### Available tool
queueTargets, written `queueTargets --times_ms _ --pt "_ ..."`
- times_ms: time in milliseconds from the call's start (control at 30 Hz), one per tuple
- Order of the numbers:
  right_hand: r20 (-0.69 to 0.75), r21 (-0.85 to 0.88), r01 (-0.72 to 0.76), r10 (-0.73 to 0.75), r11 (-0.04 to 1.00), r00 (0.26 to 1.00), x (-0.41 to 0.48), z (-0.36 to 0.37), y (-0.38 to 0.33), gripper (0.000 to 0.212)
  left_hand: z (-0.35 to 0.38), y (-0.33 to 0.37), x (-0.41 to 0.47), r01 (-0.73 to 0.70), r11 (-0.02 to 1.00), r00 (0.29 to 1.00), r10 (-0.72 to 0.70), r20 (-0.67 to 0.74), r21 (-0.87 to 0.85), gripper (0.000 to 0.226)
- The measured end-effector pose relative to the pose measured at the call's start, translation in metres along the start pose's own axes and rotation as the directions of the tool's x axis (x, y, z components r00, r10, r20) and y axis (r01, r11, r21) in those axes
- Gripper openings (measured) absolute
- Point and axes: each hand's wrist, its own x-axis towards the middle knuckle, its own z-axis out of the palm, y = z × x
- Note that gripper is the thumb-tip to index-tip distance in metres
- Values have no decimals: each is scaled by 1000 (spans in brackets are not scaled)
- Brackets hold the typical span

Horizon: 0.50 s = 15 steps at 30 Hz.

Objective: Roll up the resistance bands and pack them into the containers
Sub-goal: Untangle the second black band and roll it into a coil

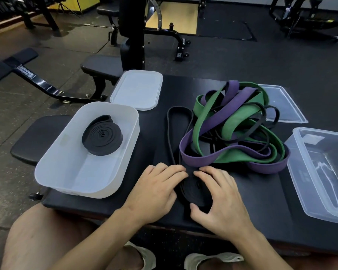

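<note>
1. Rolling a thin black band [196,191] is the step in hand: a flat coil of it lies near the front edge of the bench [261,207], with its loose loop running back toward the middle.
2. Left hand [156,189] lies flat, fingers loosely curved, pressing the coil's left side; it grips nothing that I can see.
3. Right hand [220,195] is half closed around the coil, thumb at its near side and fingers over the far side.
4. One coil [102,135] of black band already sits in the white tub [113,184] at the left edge, so that part looks done.
5. Left to do, by my judgement: the tangled pile [234,129] of purple, green and thin black bands in the middle of the bench, none of it rolled.
6. Clear tub [300,172] at the right edge holds nothing.
7. White lid [138,90] lies at the back left corner and clear lid [281,102] behind the pile, both off, so closing is also outstanding.
</note>
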Motion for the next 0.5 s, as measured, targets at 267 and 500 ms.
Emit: queueTargets --times_ms 267,500 --pt "53 47 25 -28 999 998 -1 -2 2 73 -5 -9 9 25 988 999 -31 40 150 39" --pt "102 93 33 -42 995 994 -2 -3 0 73 -7 -3 -15 74 996 994 -69 -87 56 5"
